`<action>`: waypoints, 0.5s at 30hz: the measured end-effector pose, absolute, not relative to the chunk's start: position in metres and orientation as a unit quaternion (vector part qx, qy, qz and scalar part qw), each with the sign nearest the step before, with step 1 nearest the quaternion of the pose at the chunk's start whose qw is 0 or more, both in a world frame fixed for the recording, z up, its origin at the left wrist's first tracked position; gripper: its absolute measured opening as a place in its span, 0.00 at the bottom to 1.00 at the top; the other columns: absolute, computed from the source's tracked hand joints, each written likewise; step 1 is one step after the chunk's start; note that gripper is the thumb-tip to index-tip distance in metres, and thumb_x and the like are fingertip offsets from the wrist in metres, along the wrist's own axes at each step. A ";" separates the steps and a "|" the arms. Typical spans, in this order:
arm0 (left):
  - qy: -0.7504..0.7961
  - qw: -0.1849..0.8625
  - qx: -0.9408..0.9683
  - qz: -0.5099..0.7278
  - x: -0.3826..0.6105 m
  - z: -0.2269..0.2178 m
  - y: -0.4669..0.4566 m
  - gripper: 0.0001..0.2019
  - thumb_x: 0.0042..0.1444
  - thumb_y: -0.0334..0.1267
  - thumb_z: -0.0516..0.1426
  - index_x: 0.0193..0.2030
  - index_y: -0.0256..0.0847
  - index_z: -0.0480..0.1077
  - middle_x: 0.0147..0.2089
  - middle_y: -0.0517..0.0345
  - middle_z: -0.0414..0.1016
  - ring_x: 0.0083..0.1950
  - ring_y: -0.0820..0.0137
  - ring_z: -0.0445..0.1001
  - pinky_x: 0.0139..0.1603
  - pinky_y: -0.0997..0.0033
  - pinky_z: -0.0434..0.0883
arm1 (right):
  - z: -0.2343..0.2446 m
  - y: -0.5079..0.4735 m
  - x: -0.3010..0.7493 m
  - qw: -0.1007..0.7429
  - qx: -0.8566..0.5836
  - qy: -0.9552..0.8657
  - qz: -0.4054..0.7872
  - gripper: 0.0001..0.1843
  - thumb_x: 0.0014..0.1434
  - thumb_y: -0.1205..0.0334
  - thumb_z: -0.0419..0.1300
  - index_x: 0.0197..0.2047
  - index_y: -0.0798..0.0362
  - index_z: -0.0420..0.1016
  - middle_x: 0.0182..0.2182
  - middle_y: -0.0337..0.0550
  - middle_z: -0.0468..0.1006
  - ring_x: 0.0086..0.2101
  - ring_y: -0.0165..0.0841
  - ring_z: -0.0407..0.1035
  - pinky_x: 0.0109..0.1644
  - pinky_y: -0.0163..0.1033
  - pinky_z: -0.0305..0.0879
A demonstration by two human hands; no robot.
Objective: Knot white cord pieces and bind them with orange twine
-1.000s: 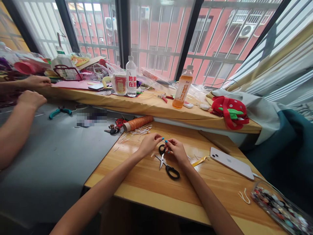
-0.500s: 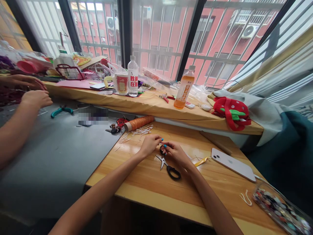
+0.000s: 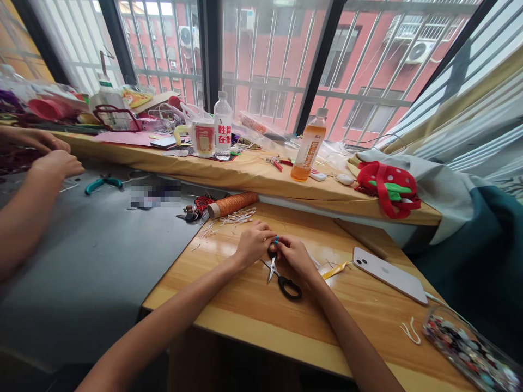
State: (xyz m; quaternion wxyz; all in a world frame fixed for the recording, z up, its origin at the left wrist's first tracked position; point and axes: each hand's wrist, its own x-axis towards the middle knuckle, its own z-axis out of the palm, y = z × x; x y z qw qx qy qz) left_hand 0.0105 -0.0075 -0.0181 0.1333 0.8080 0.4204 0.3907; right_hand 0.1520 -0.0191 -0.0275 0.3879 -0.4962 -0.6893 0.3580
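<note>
wooden table (image 3: 253, 310): glossy light-grain top, hard and flat, straight front edge.
grey table (image 3: 90, 261): matte grey, butts against the wooden table's left edge. Another person's hands (image 3: 55, 160) are at its far left.
ledge (image 3: 245, 173): yellow cloth cover, runs along the far edge and is crowded. An orange drink bottle (image 3: 307, 147) stands upright on it, clear plastic.
phone (image 3: 388, 268): white, smooth back up, near the right edge.
bead box (image 3: 469, 348): clear and shallow, at the front right corner, full of small mixed-colour pieces.
thread spool (image 3: 232, 204): cardboard tube wound with orange thread, lying on its side at the far left corner. Thin limp white cord offcuts (image 3: 232, 218) are just beside it.
left hand (image 3: 254, 243): mid table, grip closed, thumb and forefinger pinched against the right hand's fingertips.
right hand (image 3: 295, 256): grip closed the same way, fingertips meeting the left's.
scissors (image 3: 281, 279): small, steel blades, black plastic loops. They lie flat on the wood under the hands, blades slightly apart, not held.
small item: pinched between both hands' fingertips, mid table, just above the scissors' far loop. Hidden by the fingers, so its material can't be told.
handling: probably tiny, very light and easy to drop. A fingertip pinch at both ends looks the only workable hold.
</note>
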 end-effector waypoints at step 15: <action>0.352 0.554 0.619 0.431 0.018 -0.019 -0.004 0.12 0.45 0.41 0.54 0.28 0.32 0.71 0.25 0.58 0.70 0.27 0.75 0.65 0.30 0.77 0.62 | -0.021 -0.024 0.150 0.442 -0.537 -0.672 0.253 0.17 0.52 0.61 0.48 0.46 0.54 0.64 0.20 0.37 0.70 0.22 0.30 0.64 0.28 0.34 0.58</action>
